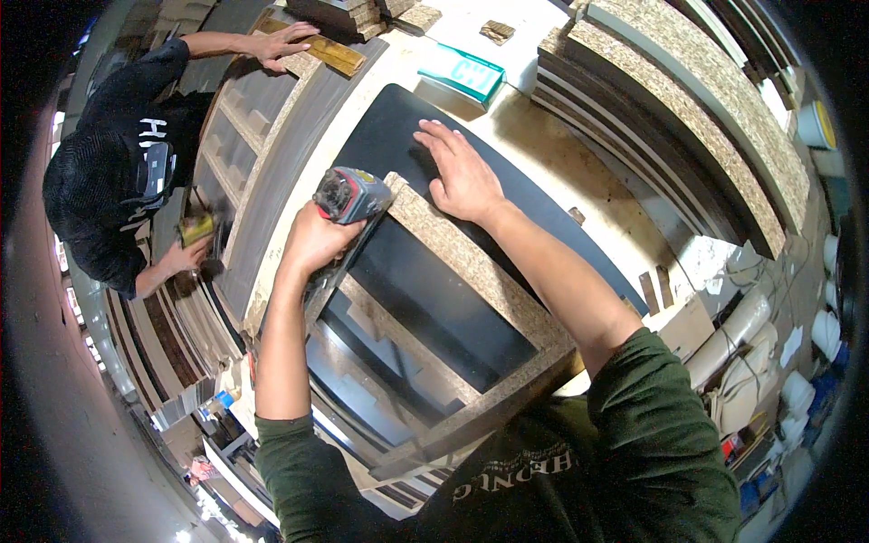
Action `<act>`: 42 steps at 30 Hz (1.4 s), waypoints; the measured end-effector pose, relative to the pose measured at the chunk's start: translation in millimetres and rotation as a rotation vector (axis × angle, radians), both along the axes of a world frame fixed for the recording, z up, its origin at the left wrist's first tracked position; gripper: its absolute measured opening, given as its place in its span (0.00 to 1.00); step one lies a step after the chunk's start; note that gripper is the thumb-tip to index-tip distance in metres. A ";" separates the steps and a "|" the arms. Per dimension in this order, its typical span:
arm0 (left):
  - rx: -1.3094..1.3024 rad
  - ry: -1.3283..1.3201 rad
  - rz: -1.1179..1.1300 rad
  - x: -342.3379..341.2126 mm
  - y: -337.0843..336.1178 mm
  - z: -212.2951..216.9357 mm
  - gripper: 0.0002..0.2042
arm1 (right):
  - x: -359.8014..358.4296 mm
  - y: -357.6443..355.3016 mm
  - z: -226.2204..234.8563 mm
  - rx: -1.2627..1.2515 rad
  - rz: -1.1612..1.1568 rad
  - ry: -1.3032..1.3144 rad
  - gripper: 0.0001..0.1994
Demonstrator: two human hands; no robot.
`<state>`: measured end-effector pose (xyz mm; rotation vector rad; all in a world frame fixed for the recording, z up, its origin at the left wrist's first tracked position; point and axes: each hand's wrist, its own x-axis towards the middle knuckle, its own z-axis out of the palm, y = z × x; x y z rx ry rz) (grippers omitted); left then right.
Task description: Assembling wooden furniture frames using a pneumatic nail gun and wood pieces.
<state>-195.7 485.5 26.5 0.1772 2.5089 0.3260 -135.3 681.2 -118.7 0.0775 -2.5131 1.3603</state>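
Note:
My left hand (317, 242) is wrapped round the grip of a grey and red nail gun (360, 192). The tool's head sits beside the upper end of a chipboard strip (471, 252). That strip belongs to a ladder-like chipboard frame lying over dark, shiny boards. Beyond it is a smooth black panel (371, 136) with a rounded corner. Palm down, my right hand (463, 176) lies over this panel with its fingers apart and nothing in them. The nail gun's nose is hidden from view.
Across at the left, a co-worker (118, 172) leans over another frame (258, 136), one hand on a yellowish wood strip (335, 54), the other on a yellow tool (195, 231). A teal and white box (462, 74) stands behind the panel. Stacked chipboard (670, 109) rises at the right.

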 end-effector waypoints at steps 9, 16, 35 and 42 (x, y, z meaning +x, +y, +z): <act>0.016 0.271 0.242 165.7 -138.8 73.1 0.15 | 4.5 0.3 8.2 0.337 0.195 -0.103 0.37; -0.248 0.354 0.796 302.2 -338.0 7.0 0.21 | 25.8 -44.0 25.6 0.327 0.093 -0.424 0.53; 0.687 0.496 1.044 448.2 -366.4 -92.9 0.33 | 126.7 45.3 228.1 0.069 -0.282 0.512 0.34; 0.301 0.824 0.942 487.1 -391.3 185.8 0.28 | 141.4 -66.3 283.6 -0.355 -0.253 0.620 0.26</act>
